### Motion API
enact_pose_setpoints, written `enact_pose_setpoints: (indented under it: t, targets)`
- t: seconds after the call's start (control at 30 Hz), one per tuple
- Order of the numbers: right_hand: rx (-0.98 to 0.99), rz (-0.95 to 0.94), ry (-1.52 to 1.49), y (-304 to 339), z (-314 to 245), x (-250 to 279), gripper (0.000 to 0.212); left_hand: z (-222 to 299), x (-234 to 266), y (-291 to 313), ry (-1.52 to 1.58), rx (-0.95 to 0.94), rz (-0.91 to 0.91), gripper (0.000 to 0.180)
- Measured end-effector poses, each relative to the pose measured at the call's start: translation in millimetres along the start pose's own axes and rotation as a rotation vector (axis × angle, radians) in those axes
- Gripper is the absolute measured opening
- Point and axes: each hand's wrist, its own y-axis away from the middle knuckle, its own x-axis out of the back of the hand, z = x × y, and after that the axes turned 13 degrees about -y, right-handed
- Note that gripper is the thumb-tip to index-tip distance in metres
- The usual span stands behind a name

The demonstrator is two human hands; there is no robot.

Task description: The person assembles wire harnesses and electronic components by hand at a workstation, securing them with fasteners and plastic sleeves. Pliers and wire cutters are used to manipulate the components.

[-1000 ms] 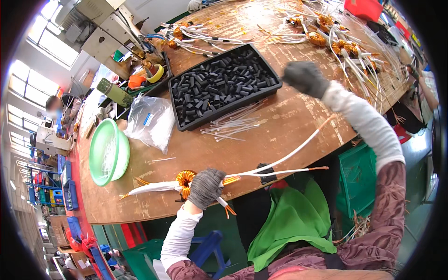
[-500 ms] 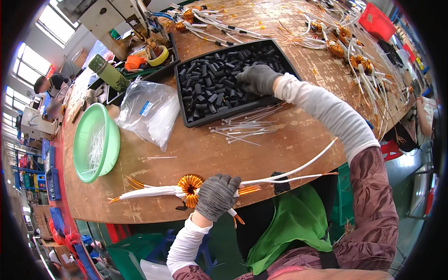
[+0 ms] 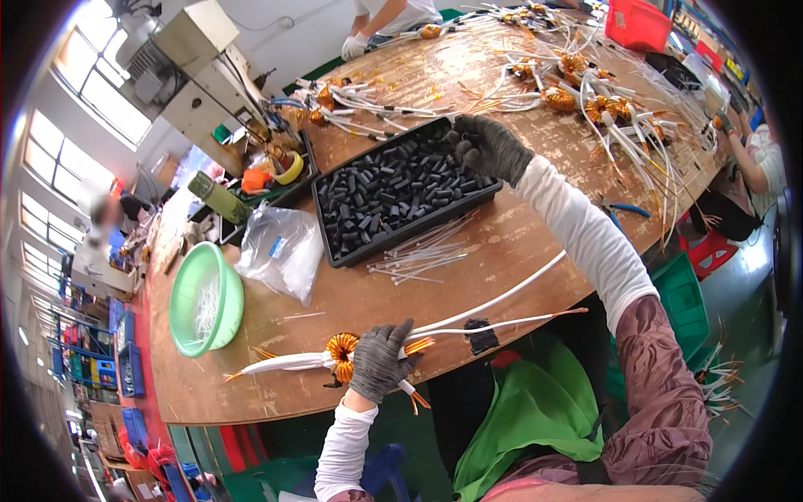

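My left hand (image 3: 381, 361), in a grey glove, is closed round the white-sleeved wires right beside a copper-wound ring coil (image 3: 342, 357) at the table's near edge. White leads with bare copper ends stick out on both sides of the coil. My right hand (image 3: 492, 149), also gloved, is over the far right corner of a black tray (image 3: 401, 230) full of short black tube pieces (image 3: 389, 184). Its fingers are curled in; what they hold, if anything, blends with the dark glove.
White cable ties (image 3: 422, 255) lie before the tray. A plastic bag (image 3: 283, 251) and a green bowl (image 3: 233, 314) of ties stand left. Several wired coils (image 3: 602, 109) and blue-handled pliers (image 3: 623, 209) are at right. A machine (image 3: 201, 92) stands back left; co-workers sit across and right.
My right hand has come up out of the black tube pieces to the tray's far right corner. The left hand stays on the wires beside the coil. The whole view has shifted.
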Motion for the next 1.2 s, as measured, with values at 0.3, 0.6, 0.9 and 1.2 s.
enact_pose_setpoints:
  t: [0.3, 0.6, 0.9, 1.2]
  targets:
    - [0.134, -0.094, 0.334, 128.9, -76.0, 48.1, 0.015, 46.5, 25.6, -11.6, -0.055, -0.09, 0.162, 0.062]
    - [0.206, 0.019, 0.458, 272.3, -77.9, 109.3, 0.021, 123.4, 3.4, -75.9, 0.034, -0.238, 0.081, 0.031]
    - [0.245, 0.186, 0.355, 361.1, -47.4, 171.4, 0.022, 129.4, -25.0, -114.3, -0.138, -0.146, 0.071, 0.037]
    - [0.257, 0.185, 0.315, 359.0, -23.3, 175.0, 0.02, 160.8, -75.4, -182.1, -0.083, 0.072, -0.307, 0.031]
